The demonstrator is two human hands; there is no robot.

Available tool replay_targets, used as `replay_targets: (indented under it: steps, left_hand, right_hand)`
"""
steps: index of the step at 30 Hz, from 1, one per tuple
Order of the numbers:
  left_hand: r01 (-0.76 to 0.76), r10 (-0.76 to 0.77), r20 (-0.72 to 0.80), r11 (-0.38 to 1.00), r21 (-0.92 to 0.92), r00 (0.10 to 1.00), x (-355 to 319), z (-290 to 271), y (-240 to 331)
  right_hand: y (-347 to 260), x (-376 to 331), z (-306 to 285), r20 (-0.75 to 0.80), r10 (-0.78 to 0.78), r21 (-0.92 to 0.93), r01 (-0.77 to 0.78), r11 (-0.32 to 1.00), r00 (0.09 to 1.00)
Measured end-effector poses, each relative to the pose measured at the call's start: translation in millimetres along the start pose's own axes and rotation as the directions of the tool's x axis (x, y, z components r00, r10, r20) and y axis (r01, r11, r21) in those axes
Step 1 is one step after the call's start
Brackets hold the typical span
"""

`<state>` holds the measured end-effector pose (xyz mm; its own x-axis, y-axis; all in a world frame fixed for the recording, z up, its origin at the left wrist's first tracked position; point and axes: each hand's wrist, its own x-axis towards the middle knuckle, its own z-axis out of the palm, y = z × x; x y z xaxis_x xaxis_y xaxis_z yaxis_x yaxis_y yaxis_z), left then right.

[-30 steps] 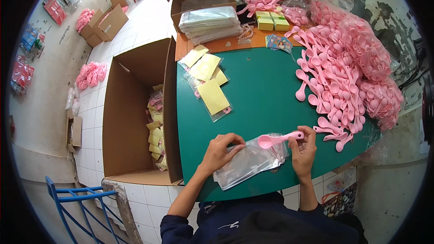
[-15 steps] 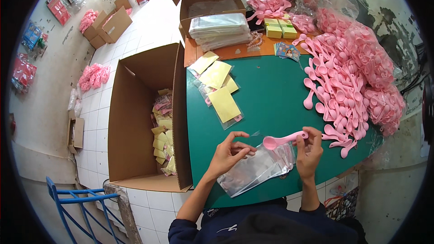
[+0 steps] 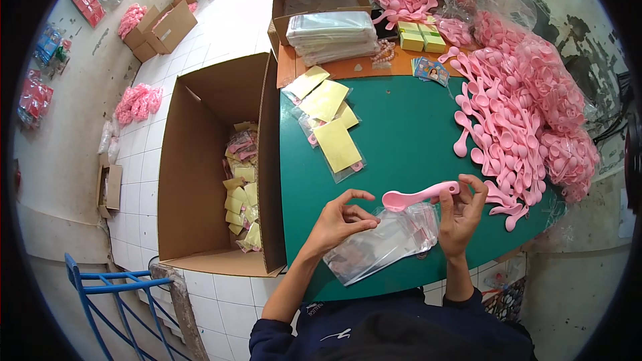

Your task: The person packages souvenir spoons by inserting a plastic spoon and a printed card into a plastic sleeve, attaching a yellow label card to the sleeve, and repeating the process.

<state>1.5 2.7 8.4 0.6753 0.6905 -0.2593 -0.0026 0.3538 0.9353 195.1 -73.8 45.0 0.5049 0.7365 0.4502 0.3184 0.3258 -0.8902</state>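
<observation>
My right hand (image 3: pixel 460 217) grips a pink plastic spoon (image 3: pixel 414 196) by the end of its handle, the bowl pointing left. The spoon is above a stack of clear plastic bags (image 3: pixel 374 251) at the table's near edge. My left hand (image 3: pixel 342 222) is at the stack's upper left, thumb and a finger pinched at the edge of a clear bag, index finger stretched out. Farther up the table are filled bags with pale yellow cards (image 3: pixel 336 145). A large heap of pink spoons (image 3: pixel 505 120) covers the table's right side.
Left of the green table (image 3: pixel 401 120) stands a deep cardboard box (image 3: pixel 200 174) holding several filled bags. At the back are piled clear bags (image 3: pixel 331 30), yellow card stacks (image 3: pixel 421 37), picture cards (image 3: pixel 430 70) and a bead string (image 3: pixel 384 52). A blue metal frame (image 3: pixel 114 287) is at lower left.
My right hand has lifted the spoon slightly, and its bowl has shifted a little left toward my left hand. The left hand stays at the bags. The whole view has shifted slightly.
</observation>
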Motion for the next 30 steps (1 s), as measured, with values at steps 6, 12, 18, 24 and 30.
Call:
replay_targets:
  steps: [6, 12, 18, 24, 30]
  left_hand:
    - [-0.006, 0.004, -0.02, 0.995, -0.1, 1.0, -1, -2, -3]
    - [-0.054, 0.055, 0.01, 0.996, -0.066, 0.998, -2, 7, 1]
    - [-0.021, 0.023, 0.019, 0.997, -0.075, 1.0, -1, 8, -1]
    - [-0.025, 0.027, 0.029, 0.998, -0.065, 0.999, -2, 13, 5]
    - [-0.162, 0.17, 0.034, 0.974, -0.157, 0.985, -1, 24, 13]
  right_hand:
    - [-4, 0, 0, 0.044, 0.01, -0.001, -0.01, 1.0, 0.999]
    - [-4, -1, 2, 0.147, 0.044, 0.025, -0.048, 0.999, 0.988]
    - [-1, -2, -2, 0.133, -0.067, -0.149, 0.087, 0.985, 0.989]
    - [-4, -3, 0, 0.109, 0.007, -0.05, -0.001, 0.999, 0.994]
    - [-16, 8, 3, 0.427, 0.007, -0.174, 0.075, 0.982, 0.904]
